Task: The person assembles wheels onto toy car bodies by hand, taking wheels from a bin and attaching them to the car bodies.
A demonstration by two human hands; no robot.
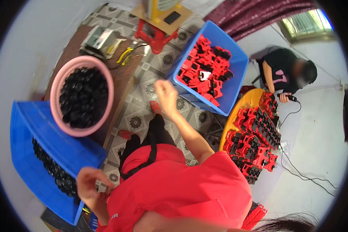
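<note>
At far left, a blue crate (34, 127) holds a layer of small black round parts (54, 172) along its inner side. Just above it, partly overlapping its upper edge, a pink round basket (58, 83) is filled with more black parts (83, 96).

The left hand (89, 181) is raised beside the near end of the blue crate, just right of the black parts in it. Its fingers (104, 190) are curled together around something small; blur prevents telling what it is or whether it is firmly clamped.

Above the basket, a metal device (100, 38) and yellow-handled pliers (123, 54) lie on a brown bench (121, 83). A red stool (156, 36) stands on the patterned tile floor (139, 112).

The right hand (165, 92) is extended forward over the floor, just left of a blue bin (232, 63) loaded with red and black plastic parts (205, 71). Its fingers are loosely apart and empty, near the bin's wall without touching it.

Further right, a yellow round table (236, 116) carries stacked red and black assemblies (257, 139). At far right, another person in black (286, 71) sits beyond the table, holding a dark tool (288, 96) on a cable.
</note>
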